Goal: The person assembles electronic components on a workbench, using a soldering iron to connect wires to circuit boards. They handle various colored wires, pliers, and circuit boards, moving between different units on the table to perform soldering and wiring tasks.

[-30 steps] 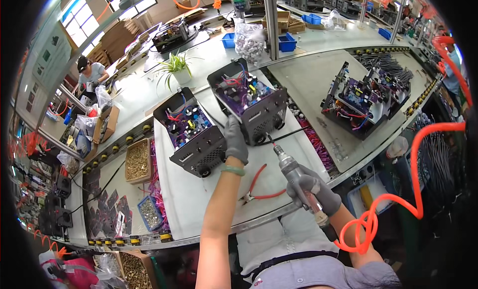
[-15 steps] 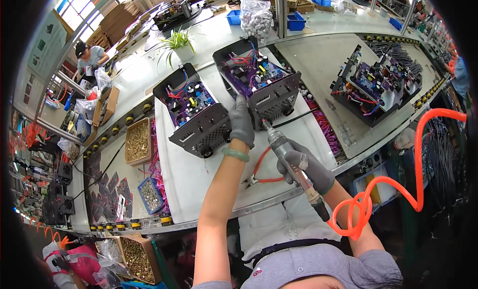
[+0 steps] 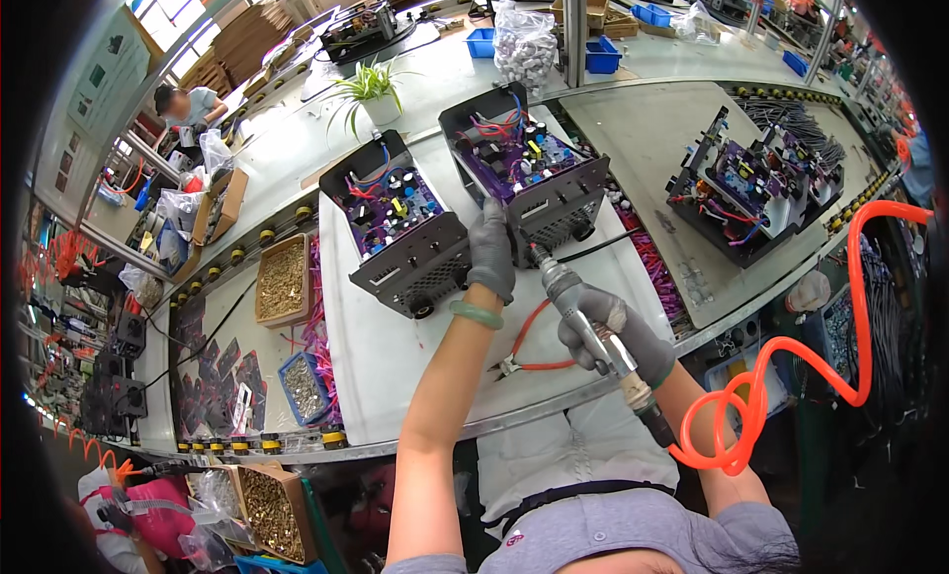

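Note:
Two open black metal cases with purple circuit boards stand side by side on a white sheet: a left case [image 3: 407, 263] and a right case [image 3: 559, 200]. My left hand [image 3: 491, 253], in a grey glove, is closed on the near left edge of the right case. My gloved right hand [image 3: 633, 335] is wrapped around an air screwdriver [image 3: 565, 289] with a coiled orange hose [image 3: 858, 307]. The screwdriver's tip is at the lower front corner of the right case, by my left fingers; whether it touches a screw is too small to tell. Orange-handled pliers [image 3: 539, 364] lie beneath the screwdriver.
More open units [image 3: 736, 183] sit on a grey board at the right. On the left are a box of brass-coloured parts [image 3: 283, 279] and a blue tray of small metal parts [image 3: 302, 388]. Behind the cases stands a potted plant [image 3: 380, 107]. The orange hose loops beside my right forearm.
The view has shifted a little, so the bench appears farther right and lower. Both hands keep their grips, and the screwdriver stays at the case's corner, its handle angled slightly differently.

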`<action>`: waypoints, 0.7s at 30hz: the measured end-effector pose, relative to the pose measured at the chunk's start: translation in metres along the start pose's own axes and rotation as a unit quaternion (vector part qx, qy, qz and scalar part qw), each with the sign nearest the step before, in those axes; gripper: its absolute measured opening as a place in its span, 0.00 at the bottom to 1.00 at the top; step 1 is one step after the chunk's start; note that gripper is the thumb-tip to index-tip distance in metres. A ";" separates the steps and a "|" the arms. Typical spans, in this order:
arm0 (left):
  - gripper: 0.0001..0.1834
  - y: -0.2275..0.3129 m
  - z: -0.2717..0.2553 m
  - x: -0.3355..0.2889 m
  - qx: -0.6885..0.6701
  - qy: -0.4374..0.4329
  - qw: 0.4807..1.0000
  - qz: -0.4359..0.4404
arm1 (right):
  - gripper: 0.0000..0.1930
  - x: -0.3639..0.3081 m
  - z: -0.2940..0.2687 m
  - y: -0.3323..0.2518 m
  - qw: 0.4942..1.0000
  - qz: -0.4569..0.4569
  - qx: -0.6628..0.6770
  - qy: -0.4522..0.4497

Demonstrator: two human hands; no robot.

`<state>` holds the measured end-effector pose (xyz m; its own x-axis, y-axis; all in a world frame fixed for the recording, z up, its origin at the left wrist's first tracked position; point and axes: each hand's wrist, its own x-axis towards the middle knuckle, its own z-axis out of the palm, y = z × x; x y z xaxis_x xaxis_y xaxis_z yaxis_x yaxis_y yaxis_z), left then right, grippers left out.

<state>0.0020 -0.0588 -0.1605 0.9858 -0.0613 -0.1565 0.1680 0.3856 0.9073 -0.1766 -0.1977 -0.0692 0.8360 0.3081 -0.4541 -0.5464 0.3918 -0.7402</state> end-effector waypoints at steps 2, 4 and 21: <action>0.23 0.000 0.004 -0.001 -0.006 -0.010 1.000 0.001 | 0.17 -0.001 -0.004 0.003 1.000 -0.021 0.015 -0.012; 0.22 0.002 0.005 -0.004 -0.001 -0.014 1.000 -0.006 | 0.15 -0.002 -0.003 0.006 0.998 -0.054 0.028 -0.032; 0.13 0.037 -0.193 -0.160 0.324 0.114 0.939 -0.011 | 0.14 0.029 -0.180 -0.010 0.986 -0.103 0.133 0.000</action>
<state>-0.1507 0.1425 -0.1771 0.9677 0.1652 -0.1905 0.2290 -0.2594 0.9382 -0.1373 -0.3492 -0.1643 0.9306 0.1978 -0.3081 -0.3588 0.6600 -0.6601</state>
